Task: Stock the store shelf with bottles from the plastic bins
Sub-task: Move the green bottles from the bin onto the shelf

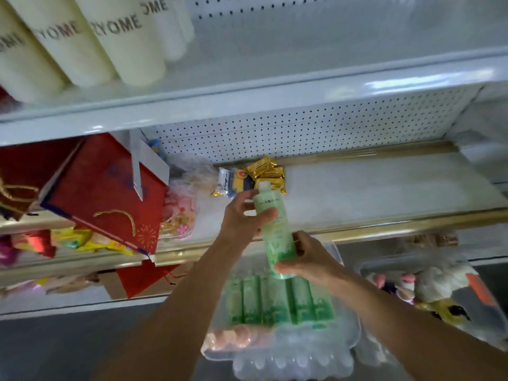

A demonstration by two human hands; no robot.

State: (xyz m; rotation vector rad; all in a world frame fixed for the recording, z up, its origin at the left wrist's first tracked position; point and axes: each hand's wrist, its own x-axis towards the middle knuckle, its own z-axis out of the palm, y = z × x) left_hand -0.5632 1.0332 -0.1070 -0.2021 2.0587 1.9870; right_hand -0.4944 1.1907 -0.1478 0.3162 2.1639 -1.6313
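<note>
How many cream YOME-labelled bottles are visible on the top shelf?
4 clearly: a row at the top shelf's left end, at and, behind. More may be hidden behind or out of frame.

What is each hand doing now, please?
Left hand: grips the upper part of the green bottle.
Right hand: grips the same bottle near its base.

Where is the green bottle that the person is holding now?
In the head view, the green bottle is at centre, held between the left hand and the right hand, above the clear plastic bin and before the middle shelf.
</note>
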